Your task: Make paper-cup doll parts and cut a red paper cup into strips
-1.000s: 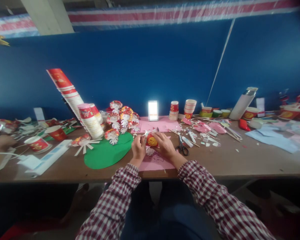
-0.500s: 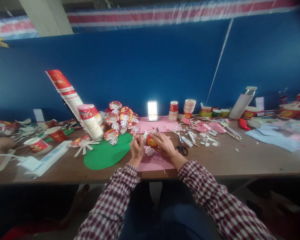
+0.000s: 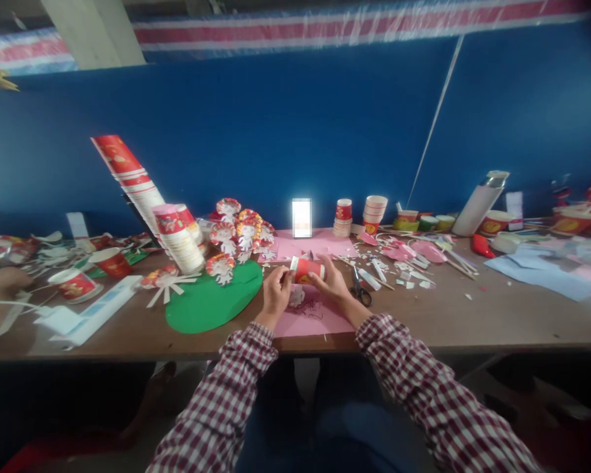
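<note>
A red paper cup [image 3: 307, 269] lies on its side in the air between my hands, over a pink sheet [image 3: 325, 318] with dark scribbles. My right hand [image 3: 339, 289] is wrapped round the cup's right end, thumb in front. At the cup's left end, the fingers of my left hand [image 3: 276, 293] are pinched at its edge. Below the cup sits a small white paper cutout [image 3: 297, 297], partly hidden by my hands. Black-handled scissors [image 3: 360, 292] lie just right of my right hand.
Left of my hands is a green paper shape [image 3: 211, 309], with paper-cup flowers [image 3: 249, 230] behind it. Stacked cups [image 3: 180, 240] and a power strip [image 3: 103, 309] stand farther left. Paper scraps [image 3: 414, 272] litter the right. Another person's hand [image 3: 2, 289] is at far left.
The cup has turned in my hands, so its yellow print now shows less. My left hand has opened from a fist-like grip into a pinch at the cup's edge. My right hand has shifted slightly right.
</note>
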Demonstrator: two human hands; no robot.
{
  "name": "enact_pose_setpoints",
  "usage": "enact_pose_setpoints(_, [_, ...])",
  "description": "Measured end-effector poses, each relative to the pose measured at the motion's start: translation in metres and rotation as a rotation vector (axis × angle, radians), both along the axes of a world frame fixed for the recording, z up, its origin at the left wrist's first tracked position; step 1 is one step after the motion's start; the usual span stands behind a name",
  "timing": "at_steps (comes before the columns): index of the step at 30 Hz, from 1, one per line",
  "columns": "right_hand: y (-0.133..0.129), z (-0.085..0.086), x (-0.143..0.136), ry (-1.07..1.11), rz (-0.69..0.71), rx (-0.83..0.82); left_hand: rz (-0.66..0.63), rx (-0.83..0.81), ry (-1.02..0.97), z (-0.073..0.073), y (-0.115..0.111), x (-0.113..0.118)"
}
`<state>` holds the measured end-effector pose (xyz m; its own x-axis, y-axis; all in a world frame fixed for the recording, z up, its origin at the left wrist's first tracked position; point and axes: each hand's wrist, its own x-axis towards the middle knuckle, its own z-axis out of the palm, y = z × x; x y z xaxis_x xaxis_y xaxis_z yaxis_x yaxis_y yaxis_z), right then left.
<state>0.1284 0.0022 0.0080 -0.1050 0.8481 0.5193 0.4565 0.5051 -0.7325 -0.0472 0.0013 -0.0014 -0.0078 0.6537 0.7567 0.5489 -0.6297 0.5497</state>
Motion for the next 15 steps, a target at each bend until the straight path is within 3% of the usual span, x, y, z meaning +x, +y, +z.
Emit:
enact_pose_setpoints(6, [-0.0083, 0.0092, -0.0020, 0.027, -0.014, -0.058, 0.116, 0.037, 0.016, -0.0003, 0.0000, 0.0002])
enact_pose_setpoints(15, [-0.0066, 0.0073, -0.0040, 0.054, 0.006, -0.045, 0.184, 0.097, 0.074, -0.0058, 0.0043, 0.0004])
